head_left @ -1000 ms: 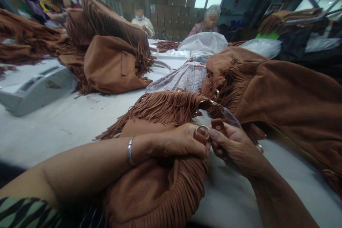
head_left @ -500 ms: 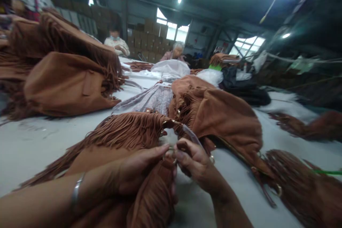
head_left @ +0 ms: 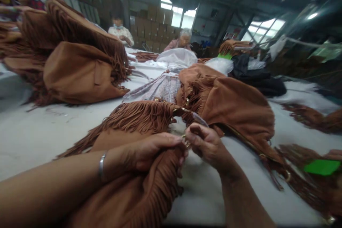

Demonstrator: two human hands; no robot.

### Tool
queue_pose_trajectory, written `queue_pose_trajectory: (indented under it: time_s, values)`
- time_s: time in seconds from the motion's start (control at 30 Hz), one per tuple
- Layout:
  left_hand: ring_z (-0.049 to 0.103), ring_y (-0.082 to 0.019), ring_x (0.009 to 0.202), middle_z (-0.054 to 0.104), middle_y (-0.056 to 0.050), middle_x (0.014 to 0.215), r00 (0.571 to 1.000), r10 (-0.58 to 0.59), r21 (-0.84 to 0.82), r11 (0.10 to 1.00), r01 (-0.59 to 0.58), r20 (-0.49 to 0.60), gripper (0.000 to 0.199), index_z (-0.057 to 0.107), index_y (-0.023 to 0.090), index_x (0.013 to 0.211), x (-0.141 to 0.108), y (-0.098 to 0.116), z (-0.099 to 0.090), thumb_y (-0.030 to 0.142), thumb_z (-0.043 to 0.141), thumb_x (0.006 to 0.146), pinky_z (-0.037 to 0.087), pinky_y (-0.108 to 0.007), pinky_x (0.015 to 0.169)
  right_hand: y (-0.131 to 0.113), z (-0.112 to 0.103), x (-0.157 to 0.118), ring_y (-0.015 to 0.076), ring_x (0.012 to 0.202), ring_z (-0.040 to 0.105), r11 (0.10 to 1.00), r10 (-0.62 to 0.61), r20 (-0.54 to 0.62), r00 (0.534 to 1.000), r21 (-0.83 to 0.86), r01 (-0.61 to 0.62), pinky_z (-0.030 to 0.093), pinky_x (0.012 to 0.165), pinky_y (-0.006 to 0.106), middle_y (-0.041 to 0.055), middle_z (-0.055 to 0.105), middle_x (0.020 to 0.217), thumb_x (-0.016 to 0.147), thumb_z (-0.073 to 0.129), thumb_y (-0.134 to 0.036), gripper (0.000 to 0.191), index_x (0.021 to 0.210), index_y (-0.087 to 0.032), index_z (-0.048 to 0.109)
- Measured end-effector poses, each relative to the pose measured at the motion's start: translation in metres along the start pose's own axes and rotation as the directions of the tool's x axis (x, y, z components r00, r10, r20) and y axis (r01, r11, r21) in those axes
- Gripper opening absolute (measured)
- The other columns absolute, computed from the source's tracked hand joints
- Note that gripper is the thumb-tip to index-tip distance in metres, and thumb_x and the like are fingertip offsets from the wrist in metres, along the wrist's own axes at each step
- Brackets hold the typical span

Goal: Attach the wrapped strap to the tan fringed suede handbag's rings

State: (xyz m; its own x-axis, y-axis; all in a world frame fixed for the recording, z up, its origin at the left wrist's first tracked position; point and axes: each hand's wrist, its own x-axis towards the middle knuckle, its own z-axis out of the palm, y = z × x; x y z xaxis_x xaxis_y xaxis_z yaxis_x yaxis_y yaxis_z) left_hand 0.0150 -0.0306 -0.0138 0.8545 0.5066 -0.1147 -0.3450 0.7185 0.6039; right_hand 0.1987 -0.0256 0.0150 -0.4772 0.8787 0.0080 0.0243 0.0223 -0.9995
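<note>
A brown fringed bag [head_left: 128, 199] lies at the table's near edge, its upper end gathered in my left hand [head_left: 160, 148], which wears a silver bracelet on the wrist. My right hand [head_left: 207, 142] is closed on a brown leather strap [head_left: 197, 130]. Between the fingertips of both hands sits a small gold metal ring or clasp [head_left: 186, 141], partly hidden by fingers. Just beyond the hands are more brown fringe [head_left: 144, 114] and a thin clear plastic strip [head_left: 200, 118].
Another brown bag [head_left: 240, 107] lies right of centre, and a pile of fringed bags [head_left: 77, 71] stands at the left. Clear plastic [head_left: 177, 57] covers something farther back. Two people sit at the far side. A green piece [head_left: 322, 167] is at the right beside another person's hand.
The view has shifted, so the bags appear higher and the left pile farther right. The green piece and another person's hand show more at the right. Both my hands stay together at the metal ring.
</note>
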Motion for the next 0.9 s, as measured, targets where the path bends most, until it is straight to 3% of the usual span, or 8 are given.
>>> queue_pose_trajectory:
  time_s: [0.1, 0.23, 0.37, 0.47, 0.53, 0.6, 0.67, 0.9]
  values:
    - [0.061, -0.016, 0.062, 0.061, -0.010, 0.070, 0.996, -0.063, -0.033, 0.997, 0.065, 0.055, 0.048, 0.064, 0.003, 0.087, 0.002, 0.001, -0.005, 0.050, 0.055, 0.083, 0.051, -0.028, 0.063, 0.004, -0.001, 0.004, 0.0055, 0.041, 0.038, 0.997, 0.048, 0.002, 0.999, 0.060, -0.048, 0.022, 0.039, 0.019, -0.0058, 0.045, 0.056, 0.080, 0.067, -0.044, 0.031, 0.087, -0.018, 0.053]
    - [0.059, -0.015, 0.063, 0.059, -0.006, 0.070, 0.999, 0.038, -0.018, 0.999, -0.038, 0.037, 0.043, 0.062, 0.006, 0.083, 0.002, 0.001, -0.005, 0.049, 0.056, 0.083, 0.052, -0.031, 0.066, 0.004, -0.002, 0.008, 0.0084, 0.041, 0.047, 0.995, 0.072, -0.046, 0.996, 0.073, -0.069, 0.032, 0.038, 0.018, -0.0041, 0.055, 0.057, 0.079, 0.066, -0.048, 0.035, 0.092, -0.019, 0.051]
    - [0.059, -0.015, 0.065, 0.057, -0.005, 0.073, 0.992, 0.122, 0.044, 0.991, -0.122, 0.018, 0.044, 0.060, 0.009, 0.091, -0.003, 0.001, -0.004, 0.052, 0.057, 0.083, 0.051, -0.031, 0.066, 0.005, -0.007, 0.011, 0.0097, 0.046, 0.052, 0.985, 0.137, 0.028, 0.990, -0.106, -0.133, 0.040, 0.041, 0.019, 0.0021, 0.062, 0.065, 0.083, 0.059, -0.054, 0.038, 0.082, -0.017, 0.052]
    - [0.058, -0.015, 0.065, 0.056, -0.004, 0.074, 0.991, 0.132, 0.047, 0.990, -0.134, 0.029, 0.041, 0.060, 0.011, 0.093, -0.005, 0.004, -0.005, 0.050, 0.060, 0.082, 0.050, -0.030, 0.065, 0.007, -0.010, 0.011, 0.0092, 0.049, 0.051, 0.951, 0.213, 0.066, 0.975, -0.241, -0.191, 0.038, 0.044, 0.019, 0.0039, 0.063, 0.066, 0.083, 0.060, -0.051, 0.037, 0.076, -0.015, 0.056]
    - [0.058, -0.015, 0.065, 0.056, -0.004, 0.072, 0.993, 0.118, 0.001, 0.993, -0.118, 0.026, 0.043, 0.059, 0.011, 0.087, -0.004, 0.005, -0.007, 0.053, 0.061, 0.080, 0.049, -0.029, 0.065, 0.007, -0.011, 0.010, 0.0106, 0.055, 0.053, 0.943, 0.212, 0.144, 0.967, -0.289, -0.164, 0.041, 0.050, 0.021, 0.0046, 0.064, 0.071, 0.084, 0.060, -0.044, 0.030, 0.078, -0.015, 0.059]
    - [0.058, -0.015, 0.064, 0.056, -0.003, 0.071, 0.995, 0.103, -0.030, 0.994, -0.103, 0.010, 0.043, 0.058, 0.011, 0.083, -0.004, 0.006, -0.009, 0.053, 0.062, 0.079, 0.048, -0.028, 0.065, 0.007, -0.013, 0.008, 0.0146, 0.069, 0.058, 0.944, 0.168, 0.267, 0.949, -0.322, -0.077, 0.046, 0.062, 0.025, 0.0057, 0.066, 0.082, 0.085, 0.059, -0.036, 0.021, 0.084, -0.016, 0.063]
    - [0.058, -0.015, 0.065, 0.056, -0.003, 0.070, 0.996, 0.089, -0.051, 0.995, -0.089, -0.007, 0.044, 0.058, 0.010, 0.082, -0.003, 0.007, -0.010, 0.054, 0.061, 0.079, 0.047, -0.028, 0.065, 0.006, -0.015, 0.006, 0.0185, 0.083, 0.060, 0.937, 0.134, 0.315, 0.939, -0.349, -0.017, 0.048, 0.074, 0.030, 0.0061, 0.066, 0.090, 0.085, 0.060, -0.032, 0.017, 0.091, -0.017, 0.065]
    - [0.059, -0.015, 0.065, 0.057, -0.004, 0.070, 0.997, 0.062, -0.078, 0.995, -0.065, -0.034, 0.049, 0.061, 0.009, 0.086, -0.005, 0.007, -0.011, 0.057, 0.055, 0.082, 0.047, -0.029, 0.066, 0.008, -0.023, 0.004, 0.0151, 0.073, 0.061, 0.966, 0.204, 0.074, 0.976, -0.178, -0.188, 0.049, 0.068, 0.027, 0.0069, 0.066, 0.088, 0.080, 0.066, -0.041, 0.030, 0.092, -0.014, 0.058]
